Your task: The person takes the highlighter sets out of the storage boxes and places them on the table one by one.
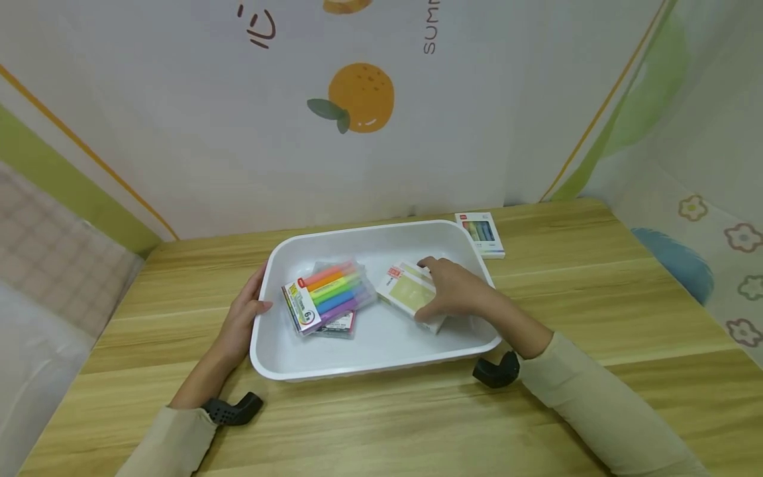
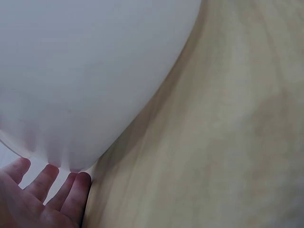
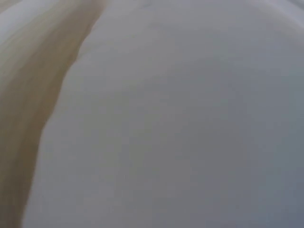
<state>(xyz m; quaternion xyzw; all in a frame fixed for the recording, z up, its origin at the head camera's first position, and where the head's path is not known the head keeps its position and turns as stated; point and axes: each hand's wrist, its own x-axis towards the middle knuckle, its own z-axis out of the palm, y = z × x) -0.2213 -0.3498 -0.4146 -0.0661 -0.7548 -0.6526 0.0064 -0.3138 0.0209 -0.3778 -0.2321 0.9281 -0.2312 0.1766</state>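
A white plastic bin [image 1: 322, 361] stands on the wooden table. My left hand [image 1: 241, 318] rests against its left end, thumb at the rim; in the left wrist view, extended fingers [image 2: 42, 183] touch the outer wall. Inside the bin, my right hand [image 1: 456, 288] grips a white and pale-green box [image 1: 408, 288] with a red label, fingers over the far edge and thumb at the near one. To its left lies a clear pack of six coloured highlighters [image 1: 330, 295], on top of another flat pack [image 1: 340, 326] that is mostly covered. The right wrist view shows the bin's outer wall [image 3: 166, 133], not the hand.
Behind the bin's right far corner lies a small white box with a rainbow window [image 1: 484, 235]. A printed wall covering [image 1: 238, 146] rises at the table's back edge. Bare wood [image 1: 596, 291] extends to the right, with a blue rounded object [image 1: 676, 262] beyond the table.
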